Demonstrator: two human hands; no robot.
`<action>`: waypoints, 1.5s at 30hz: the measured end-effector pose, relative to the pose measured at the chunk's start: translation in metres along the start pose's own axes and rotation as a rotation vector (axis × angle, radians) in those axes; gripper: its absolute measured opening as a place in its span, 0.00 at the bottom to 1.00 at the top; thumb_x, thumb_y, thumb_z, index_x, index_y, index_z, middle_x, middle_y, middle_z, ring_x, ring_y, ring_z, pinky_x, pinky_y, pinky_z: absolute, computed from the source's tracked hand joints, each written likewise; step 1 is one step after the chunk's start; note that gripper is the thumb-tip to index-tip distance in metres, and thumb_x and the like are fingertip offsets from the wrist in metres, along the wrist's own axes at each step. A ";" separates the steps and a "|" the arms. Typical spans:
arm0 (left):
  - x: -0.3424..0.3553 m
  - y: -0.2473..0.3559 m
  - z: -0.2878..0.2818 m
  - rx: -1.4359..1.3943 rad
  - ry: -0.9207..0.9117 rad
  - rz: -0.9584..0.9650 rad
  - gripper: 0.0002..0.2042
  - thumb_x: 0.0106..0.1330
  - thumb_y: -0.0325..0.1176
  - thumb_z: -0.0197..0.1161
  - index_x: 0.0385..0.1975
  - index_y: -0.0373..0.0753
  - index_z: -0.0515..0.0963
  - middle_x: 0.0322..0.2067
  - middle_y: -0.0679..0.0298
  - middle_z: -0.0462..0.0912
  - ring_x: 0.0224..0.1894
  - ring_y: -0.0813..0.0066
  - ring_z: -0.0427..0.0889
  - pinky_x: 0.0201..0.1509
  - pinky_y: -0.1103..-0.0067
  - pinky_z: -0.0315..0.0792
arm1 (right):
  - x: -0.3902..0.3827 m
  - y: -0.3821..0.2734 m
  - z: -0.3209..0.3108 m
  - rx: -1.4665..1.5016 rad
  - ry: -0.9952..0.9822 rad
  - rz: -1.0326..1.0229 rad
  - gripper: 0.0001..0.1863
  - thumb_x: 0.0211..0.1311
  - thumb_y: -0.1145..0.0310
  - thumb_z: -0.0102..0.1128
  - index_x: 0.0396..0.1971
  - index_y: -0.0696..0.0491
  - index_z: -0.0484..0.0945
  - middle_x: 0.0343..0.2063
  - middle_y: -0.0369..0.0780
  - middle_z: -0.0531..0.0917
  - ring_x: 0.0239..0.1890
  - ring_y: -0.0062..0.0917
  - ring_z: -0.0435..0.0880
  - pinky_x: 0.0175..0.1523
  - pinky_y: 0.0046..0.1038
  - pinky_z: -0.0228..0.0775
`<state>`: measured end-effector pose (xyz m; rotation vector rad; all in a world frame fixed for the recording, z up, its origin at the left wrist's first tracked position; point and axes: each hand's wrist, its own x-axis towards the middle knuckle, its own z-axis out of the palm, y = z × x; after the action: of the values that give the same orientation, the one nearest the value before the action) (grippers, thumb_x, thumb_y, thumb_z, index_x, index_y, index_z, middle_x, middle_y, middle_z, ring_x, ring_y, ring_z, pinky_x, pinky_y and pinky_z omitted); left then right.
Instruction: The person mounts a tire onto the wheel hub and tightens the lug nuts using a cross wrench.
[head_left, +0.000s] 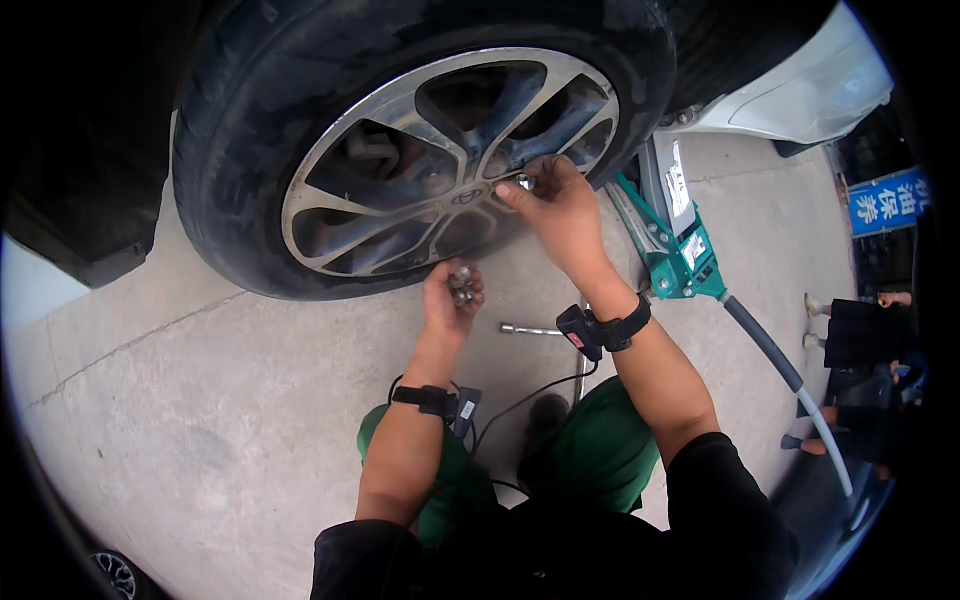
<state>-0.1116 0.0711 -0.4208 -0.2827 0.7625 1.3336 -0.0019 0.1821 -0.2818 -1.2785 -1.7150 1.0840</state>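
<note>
A car wheel with a silver spoked rim stands in front of me. My right hand is at the rim just right of its hub cap, pinching a shiny lug nut between thumb and fingers. Below the rim's lower edge, my left hand is turned palm up, its fingers curled round several metal lug nuts. Each wrist wears a black strap with a small box. On the floor below my right hand lies a lug wrench, partly hidden by my right wrist's box.
A green floor jack with a long handle stands right of the wheel, beneath the white car body. Black cables run between my wrist boxes. At the far right are other people and a blue sign. Another wheel shows at lower left.
</note>
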 end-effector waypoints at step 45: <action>0.004 0.004 -0.008 -0.013 0.136 0.026 0.08 0.60 0.36 0.55 0.29 0.38 0.74 0.21 0.68 0.73 0.23 0.79 0.70 0.24 0.86 0.64 | -0.006 -0.010 0.040 0.152 0.050 0.165 0.23 0.72 0.56 0.46 0.27 0.62 0.74 0.17 0.47 0.80 0.17 0.35 0.79 0.24 0.32 0.68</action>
<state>-0.1177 0.0703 -0.4278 -0.3779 0.8735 1.3546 -0.0404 0.1670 -0.2883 -1.3563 -1.4801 1.2418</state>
